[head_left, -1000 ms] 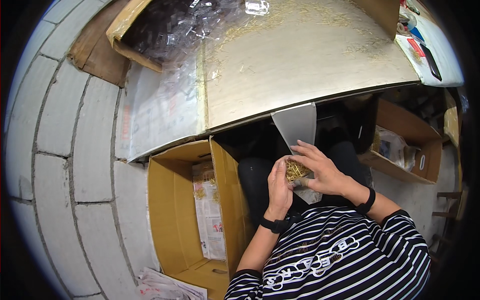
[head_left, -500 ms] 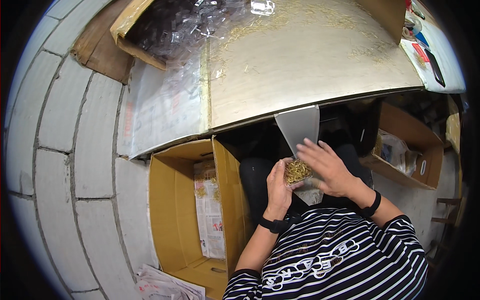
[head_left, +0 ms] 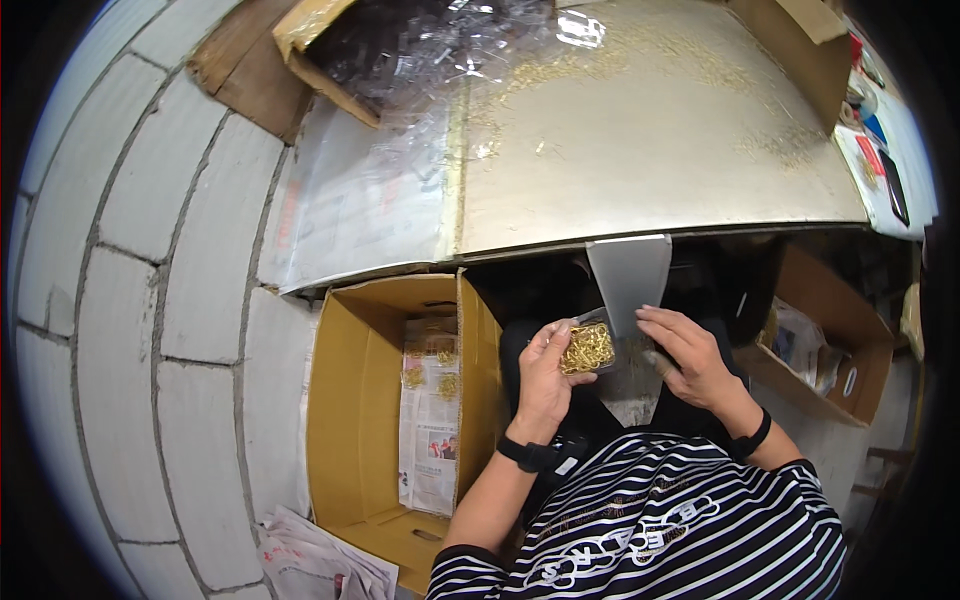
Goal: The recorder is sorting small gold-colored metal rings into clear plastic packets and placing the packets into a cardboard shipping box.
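My left hand (head_left: pixel 545 380) grips a small clear plastic box (head_left: pixel 602 367) by its left side, thumb on top. Thin gold-coloured metal pieces (head_left: pixel 587 347), too small to name exactly, fill it. My right hand (head_left: pixel 695 362) is apart from the box, to its right, with fingers outstretched and nothing visible in them. Between the hands and the table edge, a pale grey chute (head_left: pixel 630 278) slopes down from the table (head_left: pixel 650 180). More gold pieces lie scattered over the tabletop.
An open cardboard box (head_left: pixel 345 400) stands at my left, with newspaper (head_left: pixel 428 475) and several gold clusters (head_left: pixel 446 384) inside. Another carton (head_left: pixel 835 310) is at the right. Clear plastic cases (head_left: pixel 430 50) are heaped at the far left. A black phone (head_left: pixel 893 190) lies far right.
My right hand has moved right, away from the plastic box. The left hand now holds the box turned, with its gold contents more in sight. The whole view has shifted slightly.
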A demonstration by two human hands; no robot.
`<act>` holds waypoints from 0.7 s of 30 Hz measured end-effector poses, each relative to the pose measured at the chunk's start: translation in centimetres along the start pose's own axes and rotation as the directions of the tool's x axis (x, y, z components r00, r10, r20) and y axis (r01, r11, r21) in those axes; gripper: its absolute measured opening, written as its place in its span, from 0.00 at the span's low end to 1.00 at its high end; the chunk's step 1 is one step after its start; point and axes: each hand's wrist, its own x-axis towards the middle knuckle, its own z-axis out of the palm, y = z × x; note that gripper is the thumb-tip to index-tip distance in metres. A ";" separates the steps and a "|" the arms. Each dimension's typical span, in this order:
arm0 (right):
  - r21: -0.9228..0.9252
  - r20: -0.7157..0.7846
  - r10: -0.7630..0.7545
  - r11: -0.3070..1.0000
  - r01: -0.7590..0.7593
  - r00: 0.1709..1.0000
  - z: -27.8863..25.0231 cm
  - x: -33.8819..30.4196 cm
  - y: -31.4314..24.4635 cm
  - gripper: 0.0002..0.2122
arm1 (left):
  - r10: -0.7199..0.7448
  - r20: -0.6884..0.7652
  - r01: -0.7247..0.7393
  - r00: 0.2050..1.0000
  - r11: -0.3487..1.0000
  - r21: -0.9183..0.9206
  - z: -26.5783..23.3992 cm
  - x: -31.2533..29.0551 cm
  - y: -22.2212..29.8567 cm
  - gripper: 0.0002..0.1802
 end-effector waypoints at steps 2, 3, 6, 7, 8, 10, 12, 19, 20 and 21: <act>0.030 0.019 0.022 0.999 -0.023 1.000 0.4 -0.4 0.3 0.21 | 0.052 0.026 -0.052 0.998 0.999 0.015 -0.8 -0.3 2.4 0.10; 0.046 0.034 0.070 0.996 -0.071 0.997 0.4 -0.6 0.3 0.20 | 0.077 0.033 -0.078 0.997 0.996 0.032 -1.0 -0.6 3.7 0.09; 0.039 0.057 0.061 0.997 -0.063 0.997 0.9 -0.9 0.3 0.20 | 0.147 -0.024 -0.145 0.989 0.987 0.075 -2.3 -1.4 7.7 0.09; 0.031 0.073 0.097 0.995 -0.099 0.993 1.1 -0.9 0.3 0.19 | 0.175 -0.049 -0.171 0.983 0.982 0.081 -2.9 -1.6 8.9 0.09; 0.031 0.077 0.121 0.992 -0.123 0.990 1.2 -1.0 0.3 0.19 | 0.199 -0.025 -0.197 0.980 0.978 0.063 -3.9 -1.6 9.9 0.10; 0.027 0.087 0.147 0.988 -0.150 0.985 1.2 -0.8 0.3 0.18 | 0.296 -0.114 -0.275 0.948 0.946 0.170 -6.0 -2.2 11.8 0.12; 0.023 0.123 0.189 0.981 -0.193 0.974 1.2 -0.8 0.4 0.18 | 0.385 -0.199 -0.336 0.901 0.910 0.242 -9.1 -2.8 13.5 0.13; -0.056 0.213 0.276 0.961 -0.271 0.937 2.0 0.0 0.5 0.21 | 0.432 -0.451 -0.437 0.781 0.894 0.100 -26.5 -2.3 12.3 0.14; -0.066 0.227 0.275 0.962 -0.266 0.934 2.5 0.2 0.5 0.21 | 0.339 -0.533 -0.376 0.775 0.926 0.042 -29.5 -2.0 10.4 0.16; -0.091 0.242 0.261 0.965 -0.245 0.935 2.8 0.4 0.5 0.21 | 0.243 -0.609 -0.319 0.755 0.948 -0.018 -32.0 -2.1 8.5 0.17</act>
